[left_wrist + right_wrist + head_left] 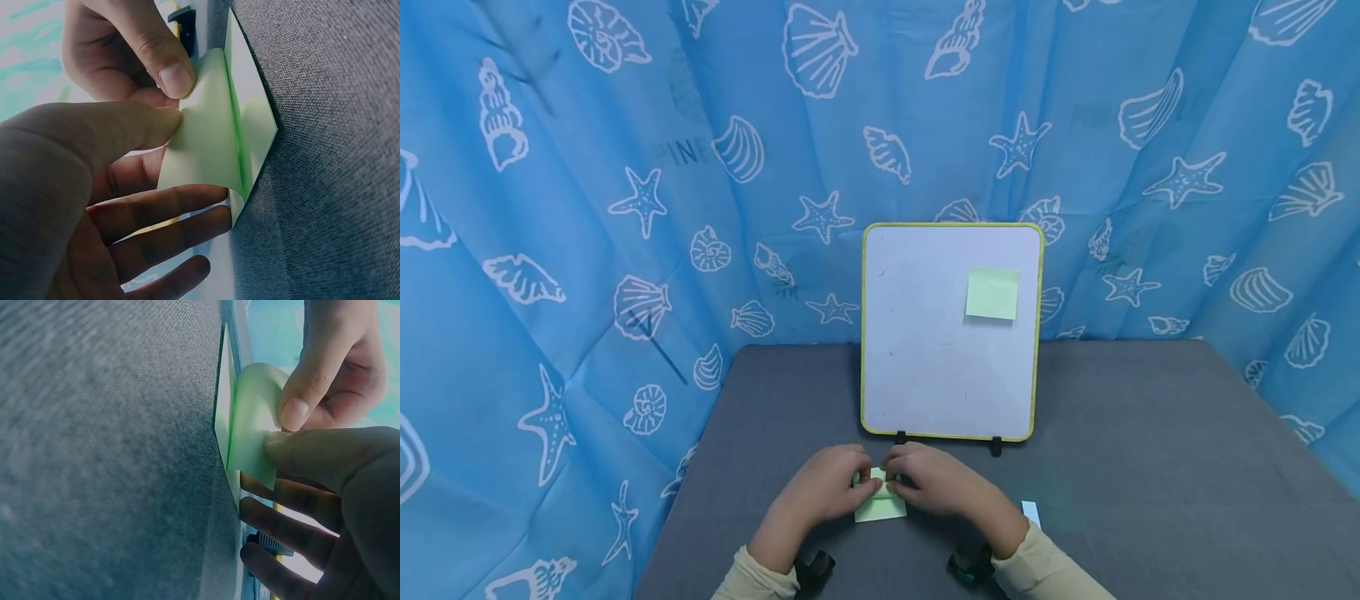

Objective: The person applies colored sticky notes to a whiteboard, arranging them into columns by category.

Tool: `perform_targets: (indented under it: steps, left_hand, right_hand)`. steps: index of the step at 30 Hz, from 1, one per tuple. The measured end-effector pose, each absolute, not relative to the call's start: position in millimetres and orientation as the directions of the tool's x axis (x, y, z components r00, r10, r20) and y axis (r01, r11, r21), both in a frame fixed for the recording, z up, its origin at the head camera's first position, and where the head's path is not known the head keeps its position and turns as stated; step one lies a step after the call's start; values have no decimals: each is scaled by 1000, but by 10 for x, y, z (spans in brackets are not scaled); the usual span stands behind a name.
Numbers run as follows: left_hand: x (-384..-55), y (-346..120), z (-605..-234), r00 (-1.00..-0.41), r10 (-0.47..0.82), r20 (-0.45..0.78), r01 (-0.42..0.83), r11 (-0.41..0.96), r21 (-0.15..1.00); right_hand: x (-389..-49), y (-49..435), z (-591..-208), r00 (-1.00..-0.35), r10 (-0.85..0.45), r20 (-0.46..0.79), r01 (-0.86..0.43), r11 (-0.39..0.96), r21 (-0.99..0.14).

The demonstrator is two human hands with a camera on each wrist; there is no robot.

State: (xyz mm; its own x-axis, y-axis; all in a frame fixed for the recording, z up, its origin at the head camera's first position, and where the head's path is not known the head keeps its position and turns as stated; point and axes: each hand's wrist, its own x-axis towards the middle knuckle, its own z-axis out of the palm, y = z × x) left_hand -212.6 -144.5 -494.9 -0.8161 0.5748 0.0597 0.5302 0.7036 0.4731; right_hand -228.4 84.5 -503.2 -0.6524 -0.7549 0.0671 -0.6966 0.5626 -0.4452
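Observation:
A light green sticky note [881, 509] lies on the grey tabletop in front of me, its near part flat and its far part lifted and curled back. My left hand [827, 483] pinches the raised edge between thumb and fingers. Beside it, my right hand [936, 479] grips the same edge, the two thumbs close together. In the left wrist view the curled paper [203, 134] bends above the flat part, with other left fingers spread behind it. The right wrist view shows the curl [256, 419] from the other side, right thumb on its edge.
Behind the hands stands a whiteboard [940, 375] with a yellow rim on black feet [996, 447]. Another green sticky note [992, 293] is stuck on its upper right. A small white strip [1031, 512] lies by the right forearm. A blue shell-print curtain [820, 275] hangs behind the table.

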Motion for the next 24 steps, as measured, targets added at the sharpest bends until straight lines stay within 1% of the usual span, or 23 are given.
perform_targets:
  steps: [18, 24]
  left_hand:
    - [-2130, -1463, -4966, -814, 579, 55, 534, 707, 464]
    - [-2134, -1459, -4965, -817, 574, 49, 531, 717, 452]
  right_hand:
    - [-2280, 832, -5015, -663, -748, 41, -684, 582, -439]
    - [-2276, 839, -5000, -666, -746, 31, -670, 579, -466]
